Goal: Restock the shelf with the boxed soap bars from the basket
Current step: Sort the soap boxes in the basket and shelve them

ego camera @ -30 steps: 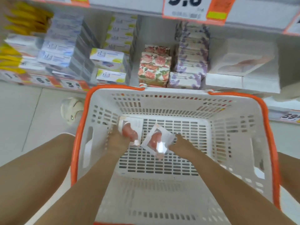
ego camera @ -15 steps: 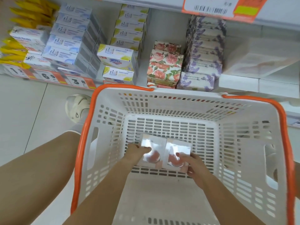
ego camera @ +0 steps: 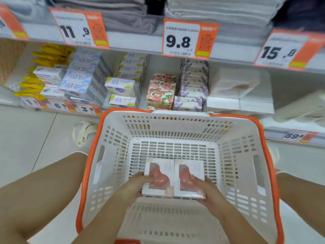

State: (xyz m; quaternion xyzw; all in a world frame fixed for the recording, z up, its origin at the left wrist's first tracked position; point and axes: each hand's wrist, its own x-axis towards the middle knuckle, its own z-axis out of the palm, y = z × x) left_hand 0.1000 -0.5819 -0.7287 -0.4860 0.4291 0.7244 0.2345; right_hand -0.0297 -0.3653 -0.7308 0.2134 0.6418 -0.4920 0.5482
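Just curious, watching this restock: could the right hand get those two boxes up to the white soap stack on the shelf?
Probably yes. The right hand and left hand grip the two soap boxes inside the open-topped basket; nothing stands before the white stack.

Retail shop, toiletries aisle. Shelf edge (ego camera: 133, 44) across upper frame carries orange-and-white price tags: 11.9 (ego camera: 77, 28), 9.8 (ego camera: 187, 40), 15.8 (ego camera: 286, 50). Below, stacked boxed soaps (ego camera: 161, 91) at centre. Folded towels (ego camera: 123, 14) along top. White shopping basket (ego camera: 175, 127) with orange rim fills lower centre. Pale tiled floor (ego camera: 26, 138) at left.
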